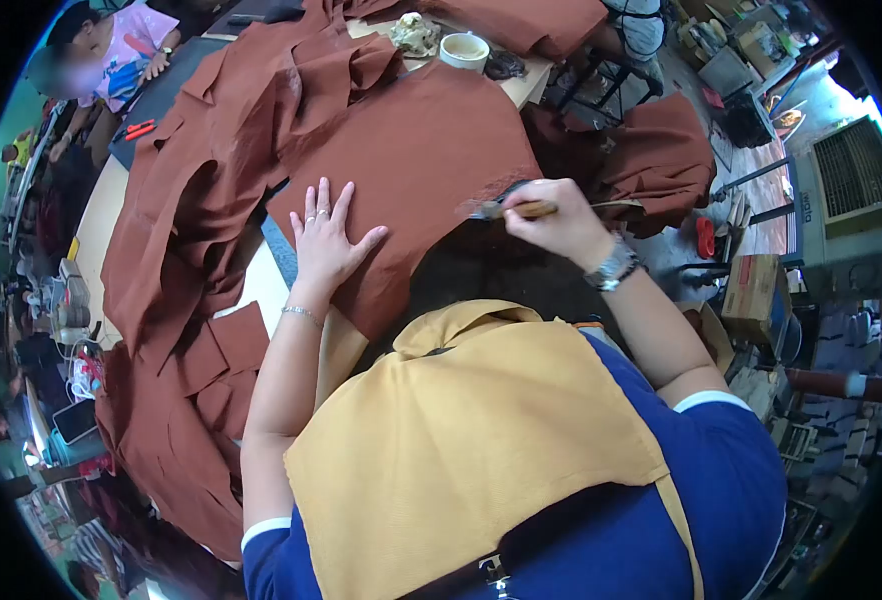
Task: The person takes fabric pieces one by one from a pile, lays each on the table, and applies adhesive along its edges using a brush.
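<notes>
A large reddish-brown sheet, leather or cloth [411,140], lies in front of me on the table. My left hand [328,235] rests flat on its left part, fingers spread, with rings on it. In my right hand [559,222] is a brush with a wooden handle [534,209], held in closed fingers. The brush's tip touches the sheet near its right edge, where a rough, lighter, streaky patch [496,193] shows. Folded sheets of the same brown material [251,130] are heaped to the left of my left hand.
At the table's far side stand a white bowl [464,51] and a crumpled pale bundle [416,34]. Red-handled scissors [140,129] lie at the far left, near another person [131,50]. More brown material [651,165] hangs at the right. A cardboard box [756,288] stands further right.
</notes>
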Motion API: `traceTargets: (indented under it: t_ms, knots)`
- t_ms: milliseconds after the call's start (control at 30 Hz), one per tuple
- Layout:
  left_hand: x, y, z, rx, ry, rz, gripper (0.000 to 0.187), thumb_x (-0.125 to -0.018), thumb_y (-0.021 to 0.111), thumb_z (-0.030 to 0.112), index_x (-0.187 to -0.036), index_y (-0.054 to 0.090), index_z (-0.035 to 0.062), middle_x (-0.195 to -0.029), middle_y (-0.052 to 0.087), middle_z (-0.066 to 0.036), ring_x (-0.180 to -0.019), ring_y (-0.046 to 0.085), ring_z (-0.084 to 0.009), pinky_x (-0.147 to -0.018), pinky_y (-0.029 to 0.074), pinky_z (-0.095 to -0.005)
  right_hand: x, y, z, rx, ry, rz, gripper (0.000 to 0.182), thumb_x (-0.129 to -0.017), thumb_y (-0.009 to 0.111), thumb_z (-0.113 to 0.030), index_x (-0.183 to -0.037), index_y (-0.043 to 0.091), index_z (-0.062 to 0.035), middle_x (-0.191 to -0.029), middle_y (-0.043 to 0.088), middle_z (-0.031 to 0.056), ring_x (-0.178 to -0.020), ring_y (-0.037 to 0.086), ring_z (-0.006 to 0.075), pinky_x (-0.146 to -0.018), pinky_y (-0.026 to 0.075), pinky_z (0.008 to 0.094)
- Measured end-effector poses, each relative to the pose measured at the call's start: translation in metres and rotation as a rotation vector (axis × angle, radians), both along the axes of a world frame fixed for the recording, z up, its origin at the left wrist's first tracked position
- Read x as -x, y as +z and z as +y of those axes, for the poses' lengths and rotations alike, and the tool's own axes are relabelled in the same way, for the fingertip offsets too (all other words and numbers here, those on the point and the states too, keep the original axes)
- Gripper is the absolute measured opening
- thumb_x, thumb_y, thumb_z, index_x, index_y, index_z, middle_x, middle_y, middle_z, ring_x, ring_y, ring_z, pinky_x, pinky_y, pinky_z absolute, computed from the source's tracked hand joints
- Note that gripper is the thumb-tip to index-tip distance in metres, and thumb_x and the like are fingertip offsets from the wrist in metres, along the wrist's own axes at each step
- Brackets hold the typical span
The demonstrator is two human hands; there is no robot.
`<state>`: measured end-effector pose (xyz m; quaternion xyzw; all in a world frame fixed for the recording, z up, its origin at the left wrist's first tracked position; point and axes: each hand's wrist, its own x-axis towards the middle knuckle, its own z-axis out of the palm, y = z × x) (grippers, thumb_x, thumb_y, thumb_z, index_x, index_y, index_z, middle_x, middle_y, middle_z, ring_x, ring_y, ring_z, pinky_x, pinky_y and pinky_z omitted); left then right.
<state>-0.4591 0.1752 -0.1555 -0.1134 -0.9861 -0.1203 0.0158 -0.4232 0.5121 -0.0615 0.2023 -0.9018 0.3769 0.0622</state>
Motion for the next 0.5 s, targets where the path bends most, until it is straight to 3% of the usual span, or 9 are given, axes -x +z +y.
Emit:
traceTargets:
  t_ms: [67, 200, 300, 367, 500]
  knots:
    - [0.007, -0.003, 0.000, -0.009, -0.014, 0.017, 0.092, -0.082, 0.061, 0.072, -0.154, 0.038, 0.0200, -0.164, 0.023, -0.018, -0.152, 0.017, -0.0379, -0.118, 0.015, -0.0638, 0.000, 0.009, 0.009, -0.110, -0.049, 0.021, 0.014, -0.075, 0.075, -0.012, -0.084, 0.072, -0.0009, -0.078, 0.071, 0.0161, -0.074, 0.072, 0.0279, -0.069, 0.057, 0.0340]
    - [0.017, -0.004, -0.001, -0.020, -0.033, 0.018, 0.093, -0.081, 0.060, 0.075, -0.153, 0.040, 0.0199, -0.163, 0.024, -0.019, -0.152, 0.017, -0.0382, -0.118, 0.015, -0.0643, 0.001, -0.001, -0.040, 0.156, 0.045, 0.054, 0.015, -0.074, 0.075, -0.011, -0.084, 0.072, -0.0007, -0.076, 0.070, 0.0158, -0.072, 0.071, 0.0297, -0.068, 0.056, 0.0350]
    - [0.018, -0.005, -0.005, -0.017, -0.041, 0.019, 0.094, -0.080, 0.060, 0.076, -0.153, 0.040, 0.0202, -0.163, 0.024, -0.018, -0.152, 0.018, -0.0381, -0.118, 0.015, -0.0643, -0.005, -0.006, -0.032, 0.043, 0.100, 0.089, 0.013, -0.074, 0.074, -0.010, -0.084, 0.072, -0.0021, -0.077, 0.070, 0.0161, -0.069, 0.070, 0.0303, -0.065, 0.056, 0.0367]
    - [0.019, -0.006, -0.002, -0.025, -0.034, 0.029, 0.094, -0.079, 0.060, 0.076, -0.153, 0.040, 0.0203, -0.163, 0.024, -0.018, -0.152, 0.018, -0.0380, -0.118, 0.015, -0.0643, -0.005, 0.007, -0.019, -0.125, 0.041, 0.030, 0.013, -0.077, 0.074, -0.009, -0.087, 0.072, -0.0007, -0.077, 0.071, 0.0138, -0.070, 0.070, 0.0232, -0.066, 0.054, 0.0312]
    - [0.018, -0.006, -0.003, -0.017, -0.036, 0.040, 0.094, -0.079, 0.059, 0.076, -0.153, 0.041, 0.0202, -0.163, 0.025, -0.019, -0.152, 0.018, -0.0377, -0.117, 0.015, -0.0645, -0.002, 0.000, -0.060, 0.136, 0.130, 0.072, 0.012, -0.078, 0.074, -0.008, -0.088, 0.072, -0.0011, -0.079, 0.071, 0.0136, -0.071, 0.070, 0.0237, -0.067, 0.054, 0.0316]
